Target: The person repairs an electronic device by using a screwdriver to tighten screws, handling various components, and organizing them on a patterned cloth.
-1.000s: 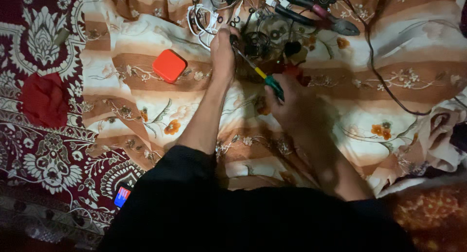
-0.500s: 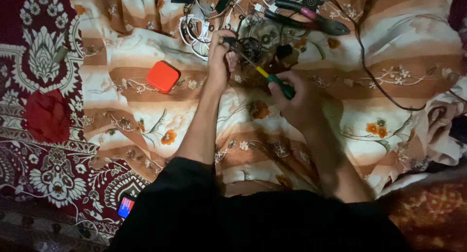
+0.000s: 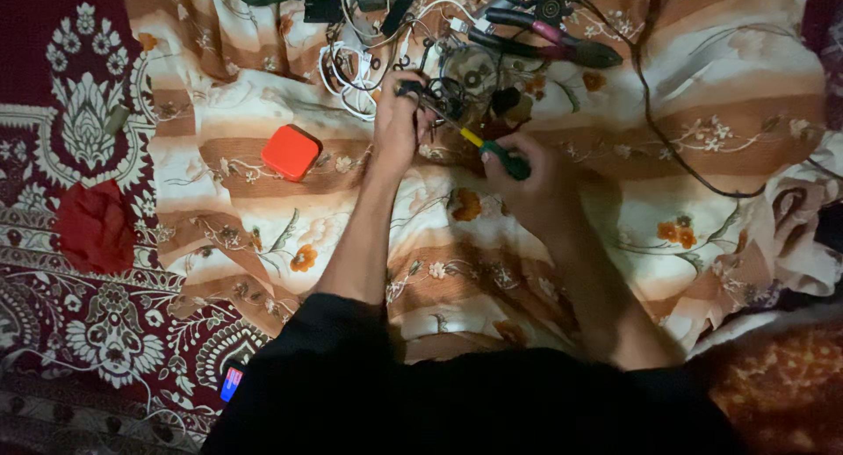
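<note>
Driving a screwdriver (image 3: 492, 149) with a green-and-yellow handle, the right hand (image 3: 536, 178) is wrapped tight around the grip, its shaft slanting up and left to a small dark part (image 3: 413, 90) that the left hand (image 3: 397, 126) pinches closed between its fingers. The part sits above the cloth, just right of a tangle of white cable (image 3: 347, 68). The likeliest trouble, as I judge it, is the tip skating off the part: the piece is held in the air instead of braced on anything firm, so a hard push could drive the tip into the left fingers or spring the part loose. If it drops, it would land among the dark bits and wires just beyond the screwdriver, where a small screw would be hard to find against the flowered striped cloth (image 3: 702, 95). A black wire (image 3: 667, 148) loops to the right of the screwdriver and could snag the right wrist. Pliers with pink grips (image 3: 549, 40) lie above and right of it; an orange box (image 3: 291, 152) sits well left, out of harm's way. The dim light adds to the risk.
</note>
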